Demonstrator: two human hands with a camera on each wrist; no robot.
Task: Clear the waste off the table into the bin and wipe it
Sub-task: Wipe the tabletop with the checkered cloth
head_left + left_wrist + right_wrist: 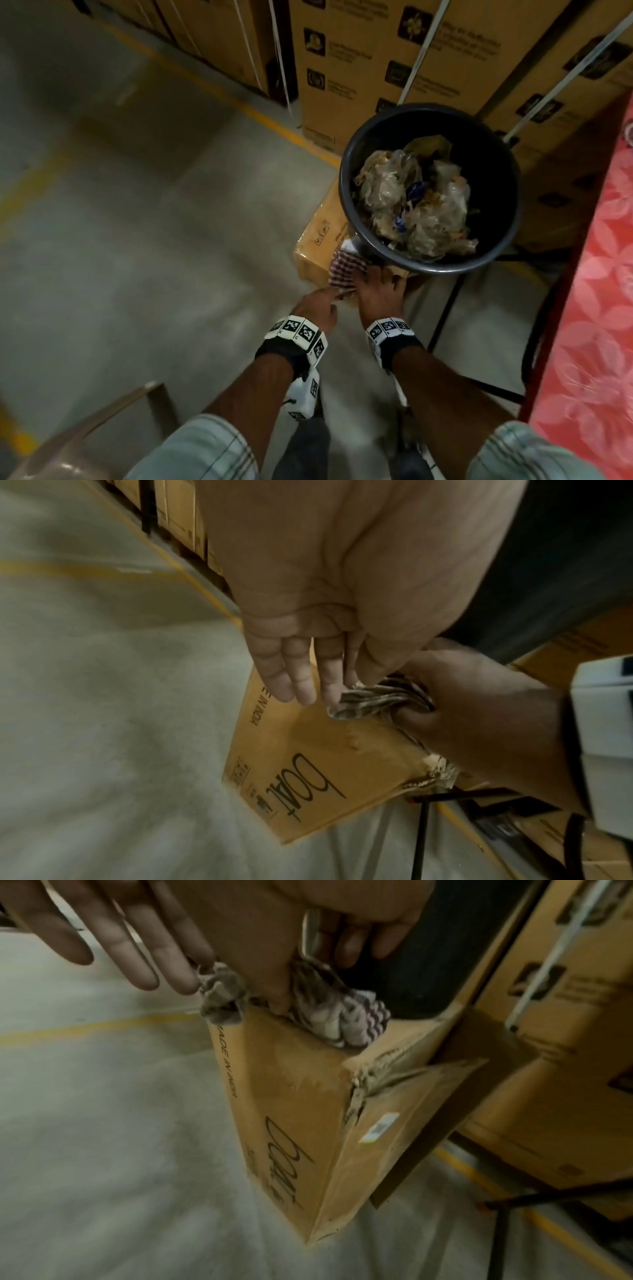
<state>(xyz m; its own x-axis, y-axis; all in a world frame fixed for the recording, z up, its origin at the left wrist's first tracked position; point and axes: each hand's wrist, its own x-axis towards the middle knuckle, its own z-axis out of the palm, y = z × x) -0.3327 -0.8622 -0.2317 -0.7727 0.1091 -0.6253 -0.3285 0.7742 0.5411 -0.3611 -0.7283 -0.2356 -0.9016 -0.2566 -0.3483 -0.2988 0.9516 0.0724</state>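
The table (589, 308), under a red flowered cover, runs along the right. The bin (428, 188), holding crumpled plastic waste, stands on a box (315, 240) on the floor. The striped cloth (346, 270) lies on the box against the bin's foot. The right hand (376, 291) has its fingers curled round the cloth, gripping it. The left hand (317, 308) pinches one cloth corner between thumb and forefinger, its other fingers straight.

Cloth (346, 270) partly hidden under right hand (378, 294) and bin (479, 263) rim. Box (317, 246) below bin mostly covered. Table (596, 274) right of bin cut off by frame edge. Prints on cartons (370, 61) behind bin too blurred to read.
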